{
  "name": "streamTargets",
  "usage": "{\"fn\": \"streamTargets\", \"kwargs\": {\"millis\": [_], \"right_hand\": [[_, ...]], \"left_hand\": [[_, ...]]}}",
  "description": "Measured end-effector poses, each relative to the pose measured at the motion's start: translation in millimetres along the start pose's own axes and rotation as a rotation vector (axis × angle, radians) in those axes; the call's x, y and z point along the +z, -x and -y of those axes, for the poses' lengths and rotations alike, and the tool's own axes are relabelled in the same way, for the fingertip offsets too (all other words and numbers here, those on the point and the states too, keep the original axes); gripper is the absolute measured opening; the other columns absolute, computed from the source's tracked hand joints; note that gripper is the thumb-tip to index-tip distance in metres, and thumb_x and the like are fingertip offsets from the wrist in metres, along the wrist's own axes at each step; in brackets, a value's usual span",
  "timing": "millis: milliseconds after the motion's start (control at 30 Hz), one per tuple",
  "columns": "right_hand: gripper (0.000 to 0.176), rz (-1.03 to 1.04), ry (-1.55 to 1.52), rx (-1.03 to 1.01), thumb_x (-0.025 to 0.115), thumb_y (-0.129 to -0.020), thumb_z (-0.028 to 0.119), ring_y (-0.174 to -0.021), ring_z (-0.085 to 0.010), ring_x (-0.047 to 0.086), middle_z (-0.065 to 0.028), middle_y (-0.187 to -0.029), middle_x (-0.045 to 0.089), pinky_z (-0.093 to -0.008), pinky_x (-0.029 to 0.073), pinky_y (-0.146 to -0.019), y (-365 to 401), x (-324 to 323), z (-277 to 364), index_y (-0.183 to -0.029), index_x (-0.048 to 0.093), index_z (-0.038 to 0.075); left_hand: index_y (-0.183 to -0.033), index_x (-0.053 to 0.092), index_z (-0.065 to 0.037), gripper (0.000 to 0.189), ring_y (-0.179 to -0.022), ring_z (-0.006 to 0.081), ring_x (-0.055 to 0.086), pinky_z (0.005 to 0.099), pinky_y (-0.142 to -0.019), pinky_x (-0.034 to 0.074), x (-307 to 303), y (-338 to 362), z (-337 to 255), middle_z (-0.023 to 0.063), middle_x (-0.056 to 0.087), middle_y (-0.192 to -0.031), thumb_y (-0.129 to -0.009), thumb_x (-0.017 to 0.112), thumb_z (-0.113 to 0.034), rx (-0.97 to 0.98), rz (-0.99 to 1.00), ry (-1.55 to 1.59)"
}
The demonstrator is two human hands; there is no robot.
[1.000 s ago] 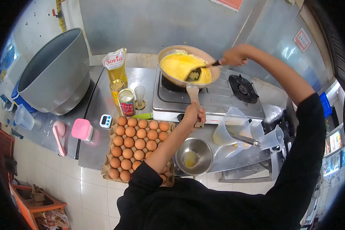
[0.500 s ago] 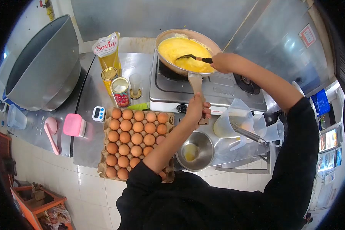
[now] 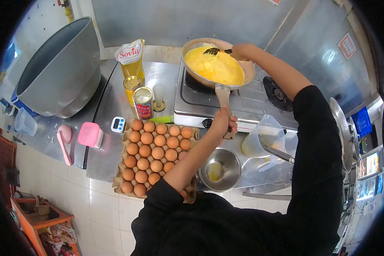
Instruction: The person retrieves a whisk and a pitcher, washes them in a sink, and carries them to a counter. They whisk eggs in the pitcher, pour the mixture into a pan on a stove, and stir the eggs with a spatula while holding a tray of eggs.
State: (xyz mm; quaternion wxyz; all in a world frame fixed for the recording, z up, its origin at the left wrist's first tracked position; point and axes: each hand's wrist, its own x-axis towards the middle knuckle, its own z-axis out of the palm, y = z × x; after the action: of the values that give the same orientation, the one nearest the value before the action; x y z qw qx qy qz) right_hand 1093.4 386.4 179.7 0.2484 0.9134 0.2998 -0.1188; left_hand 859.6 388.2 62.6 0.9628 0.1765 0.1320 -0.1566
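My left hand (image 3: 221, 122) is wrapped round the beige handle of a frying pan (image 3: 249, 70) on the gas stove (image 3: 254, 102). Yellow beaten egg (image 3: 217, 68) covers much of the pan, with paler, thicker folds among the liquid. My right hand (image 3: 242, 52) grips a black slotted spatula (image 3: 211, 50), its head at the far side of the egg. Below my left forearm stands a steel bowl (image 3: 232, 173) with a little yellow liquid. The forearm passes over a carton tray (image 3: 118, 181) of brown eggs (image 3: 158, 152).
Left of the stove are an oil pouch (image 3: 131, 57), an opened red can (image 3: 144, 106), a yellow can (image 3: 131, 87) and a timer (image 3: 118, 124). A pink-lidded box (image 3: 90, 134) and a large metal pot (image 3: 59, 72) stand farther left. A plastic jug (image 3: 266, 132) holds a whisk (image 3: 277, 151).
My right hand and the spatula have moved towards the pan's far side. Pale folds now show in the egg, which was smoother before. My left hand keeps its hold on the handle.
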Motion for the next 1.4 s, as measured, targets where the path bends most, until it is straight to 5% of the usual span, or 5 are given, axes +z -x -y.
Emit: {"fn": "streamTargets", "kwargs": {"millis": [133, 367, 467, 600, 1400], "right_hand": [[0.041, -0.260, 0.104, -0.096, 0.046, -0.076, 0.035, -0.050, -0.0253, 0.055, -0.0130, -0.056, 0.055, -0.0365, 0.044, -0.047, 6.8, -9.1, -44.3, -0.071, 0.058, -0.003], [0.044, 0.215, 0.286, 0.231, 0.046, -0.076, 0.041, -0.061, -0.0254, 0.056, -0.0120, -0.067, 0.058, -0.0377, 0.044, -0.055, 124.8, -84.6, -37.5, -0.075, 0.059, -0.001], [0.039, 0.233, 0.334, -0.028, 0.044, -0.079, 0.038, -0.059, -0.0271, 0.056, -0.0133, -0.065, 0.057, -0.0378, 0.044, -0.055, 141.1, -64.7, -32.4, -0.080, 0.057, 0.001], [0.041, 0.173, 0.229, -0.026, 0.047, -0.078, 0.037, -0.061, -0.0270, 0.056, -0.0140, -0.069, 0.058, -0.0369, 0.044, -0.056, 129.6, -3.4, -36.0, -0.075, 0.058, -0.002], [0.026, 0.084, 0.339, 0.002, 0.053, -0.072, 0.026, -0.059, -0.0241, 0.058, -0.0106, -0.074, 0.060, -0.0347, 0.045, -0.053, 36.1, -12.4, 3.2, -0.083, 0.060, 0.003]], "left_hand": [[-0.087, 0.027, -0.009, 0.025, -0.042, 0.0079, 0.034, 0.0238, -0.037, 0.038, -2.7, -4.1, -3.0, 0.0012, 0.036, -0.060, -0.088, 0.026, -0.034, -0.005, -0.001, -0.030], [-0.088, 0.028, -0.011, 0.022, -0.045, 0.0069, 0.032, 0.0221, -0.037, 0.034, 1.1, 2.2, -4.4, 0.0001, 0.034, -0.061, -0.088, 0.026, -0.033, -0.037, -0.021, 0.017], [-0.086, 0.028, -0.012, 0.021, -0.045, 0.0066, 0.032, 0.0220, -0.037, 0.033, 0.1, 1.0, -5.7, 0.0001, 0.034, -0.060, -0.088, 0.026, -0.033, -0.050, -0.021, 0.018], [-0.084, 0.028, -0.012, 0.021, -0.045, 0.0064, 0.032, 0.0216, -0.037, 0.032, -1.4, 2.1, -2.8, 0.0000, 0.034, -0.060, -0.088, 0.026, -0.033, -0.073, -0.037, 0.040], [-0.082, 0.033, -0.008, 0.030, -0.044, 0.0053, 0.030, 0.0195, -0.039, 0.031, 5.9, 10.6, -7.0, -0.0022, 0.035, -0.060, -0.088, 0.026, -0.036, 0.025, -0.054, -0.078]]}}
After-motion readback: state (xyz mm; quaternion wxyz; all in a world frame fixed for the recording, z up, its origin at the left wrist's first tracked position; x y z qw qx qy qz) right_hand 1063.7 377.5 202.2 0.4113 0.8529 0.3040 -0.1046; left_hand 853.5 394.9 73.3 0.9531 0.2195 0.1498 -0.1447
